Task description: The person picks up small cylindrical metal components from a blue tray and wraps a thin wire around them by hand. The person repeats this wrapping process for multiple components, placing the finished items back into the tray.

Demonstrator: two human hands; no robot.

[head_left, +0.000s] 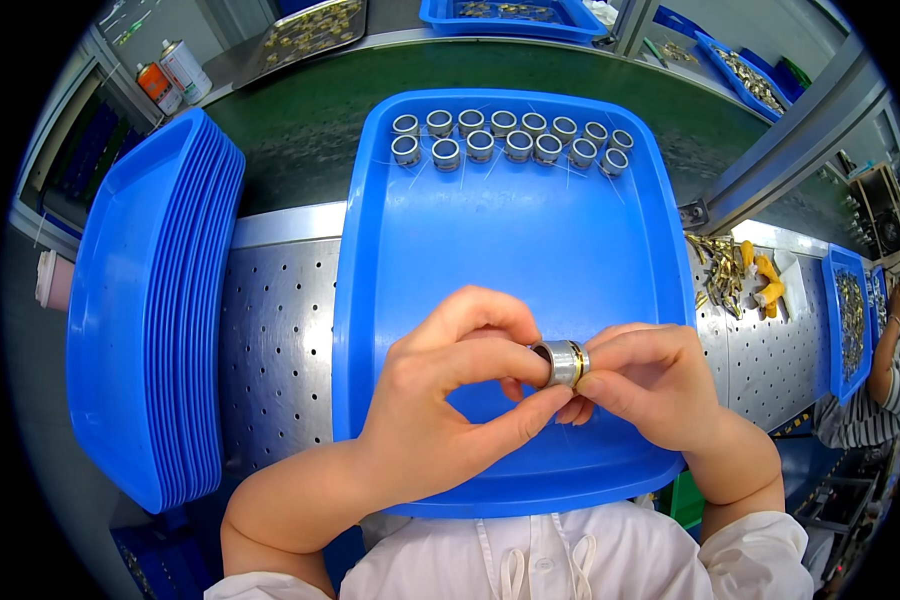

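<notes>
Both hands meet over the near part of a blue plastic tray (510,260). My left hand (440,400) pinches a small silver metal ring with a brass-coloured band (562,362) between thumb and fingers. My right hand (655,385) grips the same ring from its right side with thumb and fingertips. Along the far end of the tray stand two rows of several similar silver rings (510,138), upright and close together, with thin threads or wires trailing from them.
A stack of blue trays (155,310) leans at the left on the perforated metal bench (280,340). Brass parts and yellow pieces (735,275) lie at the right beside a narrow blue bin (850,320). Another person (885,390) in stripes works at far right. Spray cans (170,75) stand far left.
</notes>
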